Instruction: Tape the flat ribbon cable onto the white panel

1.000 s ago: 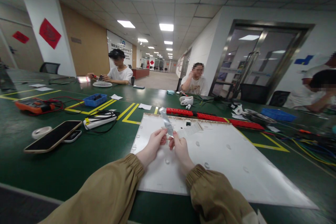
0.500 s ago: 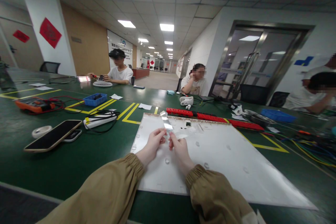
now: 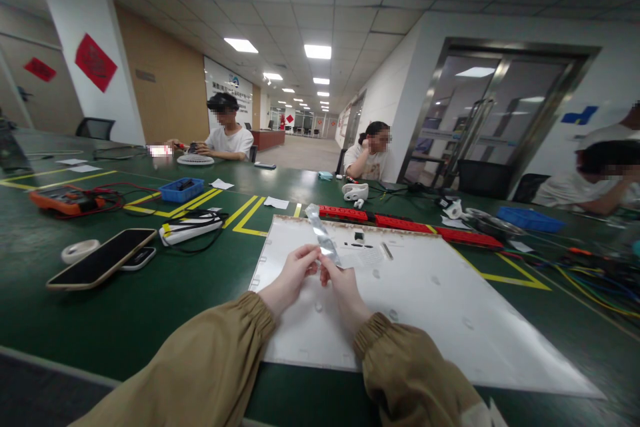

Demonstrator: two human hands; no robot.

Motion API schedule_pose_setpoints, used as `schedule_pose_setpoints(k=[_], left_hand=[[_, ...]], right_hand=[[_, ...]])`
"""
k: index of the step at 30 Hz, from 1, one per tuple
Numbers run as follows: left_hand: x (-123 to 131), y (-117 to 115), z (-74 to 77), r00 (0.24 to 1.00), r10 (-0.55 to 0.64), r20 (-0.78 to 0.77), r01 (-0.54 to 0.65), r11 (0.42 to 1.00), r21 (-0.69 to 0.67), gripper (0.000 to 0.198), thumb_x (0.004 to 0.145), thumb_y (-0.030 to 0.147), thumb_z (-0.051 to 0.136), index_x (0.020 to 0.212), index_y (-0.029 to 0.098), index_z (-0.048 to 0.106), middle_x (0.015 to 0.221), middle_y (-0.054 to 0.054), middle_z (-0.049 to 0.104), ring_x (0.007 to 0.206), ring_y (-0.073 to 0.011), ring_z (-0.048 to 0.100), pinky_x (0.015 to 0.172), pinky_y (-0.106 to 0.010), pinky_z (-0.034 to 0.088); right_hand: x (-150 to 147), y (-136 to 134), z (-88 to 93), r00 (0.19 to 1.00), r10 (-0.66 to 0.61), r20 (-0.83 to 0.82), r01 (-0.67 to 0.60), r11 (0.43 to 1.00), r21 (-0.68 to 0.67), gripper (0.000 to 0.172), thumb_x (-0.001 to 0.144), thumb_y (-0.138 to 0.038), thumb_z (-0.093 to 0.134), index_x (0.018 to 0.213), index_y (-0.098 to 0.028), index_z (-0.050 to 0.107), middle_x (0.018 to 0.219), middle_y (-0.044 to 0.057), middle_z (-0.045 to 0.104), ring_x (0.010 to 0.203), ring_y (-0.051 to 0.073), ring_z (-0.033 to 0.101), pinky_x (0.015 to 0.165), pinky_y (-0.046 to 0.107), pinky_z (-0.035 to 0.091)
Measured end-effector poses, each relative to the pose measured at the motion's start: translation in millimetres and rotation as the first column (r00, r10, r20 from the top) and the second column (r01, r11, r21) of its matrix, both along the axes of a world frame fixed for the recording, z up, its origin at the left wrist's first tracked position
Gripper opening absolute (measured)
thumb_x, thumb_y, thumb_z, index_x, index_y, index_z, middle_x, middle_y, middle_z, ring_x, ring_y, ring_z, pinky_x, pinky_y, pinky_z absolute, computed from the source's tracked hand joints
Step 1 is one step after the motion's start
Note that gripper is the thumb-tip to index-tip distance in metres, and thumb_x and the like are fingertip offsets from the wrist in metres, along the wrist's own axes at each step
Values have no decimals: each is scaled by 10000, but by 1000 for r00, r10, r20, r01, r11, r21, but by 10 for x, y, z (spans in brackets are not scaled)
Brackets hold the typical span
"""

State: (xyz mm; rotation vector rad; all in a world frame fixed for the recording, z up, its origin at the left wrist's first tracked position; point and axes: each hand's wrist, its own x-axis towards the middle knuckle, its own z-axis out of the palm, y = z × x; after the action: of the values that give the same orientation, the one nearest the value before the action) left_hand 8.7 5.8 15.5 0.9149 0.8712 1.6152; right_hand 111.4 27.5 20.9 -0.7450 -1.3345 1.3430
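My left hand (image 3: 299, 271) and my right hand (image 3: 341, 280) meet over a large white panel (image 3: 425, 327), fingertips pinched close together. Between them they grip a clear, shiny plastic strip (image 3: 323, 232), which sticks up and away beyond the fingers. Its exact kind I cannot make out. The panel lies flat on the green table. On its far part are a small black piece (image 3: 359, 236), a narrow metallic strip (image 3: 387, 251) and faint printed text. Both wrists are in brown cuffed sleeves.
A red bar (image 3: 400, 225) runs along the panel's far edge. To the left lie a phone (image 3: 103, 259), a tape roll (image 3: 79, 251), a white power strip (image 3: 193, 229), a blue tray (image 3: 181, 190) and an orange multimeter (image 3: 65, 199). Coloured wires (image 3: 595, 280) spread at right. Other people sit beyond.
The shiny strip has swung and now stretches further right past my fingers; the transparent sheet over the text has shifted away. My hands have barely moved.
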Motion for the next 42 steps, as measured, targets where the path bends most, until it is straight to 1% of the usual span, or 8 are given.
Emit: schedule_pose_setpoints(k=[5, 10, 15, 19, 30, 34, 38, 42], left_hand=[[54, -67, 79, 999, -35, -39, 38, 998, 54, 407, 615, 459, 746, 811, 125, 621, 572, 12, 563, 439, -92, 499, 480, -225, 377], [72, -115, 128, 997, -41, -72, 46, 996, 76, 386, 640, 470, 722, 791, 137, 596, 517, 36, 526, 407, -109, 508, 466, -235, 372], [68, -89, 96, 996, -27, -84, 31, 998, 51, 400, 631, 498, 713, 759, 143, 581, 491, 40, 501, 411, -104, 501, 462, -226, 366], [63, -66, 80, 996, -32, -78, 35, 998, 44, 393, 652, 518, 681, 716, 151, 558, 486, 41, 490, 406, -111, 505, 457, -234, 386], [59, -97, 100, 994, -91, -62, 95, 993, 64, 369, 699, 524, 640, 737, 168, 552, 450, 61, 447, 381, -127, 497, 426, -255, 422], [70, -108, 112, 995, -84, -56, 88, 994, 58, 393, 673, 545, 651, 681, 173, 525, 440, 63, 434, 373, -118, 484, 419, -245, 417], [67, -107, 102, 995, -85, -48, 89, 994, 70, 388, 688, 539, 636, 660, 175, 506, 447, 57, 438, 377, -126, 495, 421, -257, 425], [66, -100, 95, 997, -69, -36, 71, 995, 76, 324, 716, 488, 621, 696, 181, 519, 433, 65, 426, 367, -138, 494, 403, -266, 429]], right_hand=[[0, -17, -18, 999, 13, -46, -12, 1000, 20, 403, 668, -478, 644, 483, -154, 491, 401, -30, 446, 362, 77, 398, 398, 213, 327], [11, 1, -37, 1000, 3, -4, -3, 1000, 17, 456, 702, -530, 595, 461, -159, 487, 394, -16, 451, 368, 85, 403, 403, 221, 321], [8, 35, -99, 998, -26, 59, 23, 999, 48, 474, 724, -561, 563, 478, -160, 501, 393, -12, 459, 381, 89, 408, 408, 218, 310], [8, 26, -115, 996, -28, 88, 22, 997, 67, 492, 745, -577, 543, 485, -162, 496, 394, -15, 458, 382, 91, 418, 430, 221, 331], [39, -90, -7, 983, -3, 184, -20, 992, 123, 515, 780, -578, 504, 476, -163, 481, 418, -12, 460, 432, 94, 450, 499, 220, 388], [17, -89, -14, 990, 6, 143, -26, 990, 140, 506, 763, -588, 518, 488, -166, 481, 406, -20, 444, 399, 90, 426, 450, 219, 357], [0, -65, -54, 994, 1, 112, -18, 988, 151, 482, 754, -575, 543, 510, -164, 480, 410, -29, 435, 394, 87, 414, 436, 218, 340], [5, -67, -60, 993, 3, 121, -20, 989, 146, 475, 748, -576, 546, 518, -165, 479, 414, -33, 433, 390, 85, 407, 427, 218, 329]])
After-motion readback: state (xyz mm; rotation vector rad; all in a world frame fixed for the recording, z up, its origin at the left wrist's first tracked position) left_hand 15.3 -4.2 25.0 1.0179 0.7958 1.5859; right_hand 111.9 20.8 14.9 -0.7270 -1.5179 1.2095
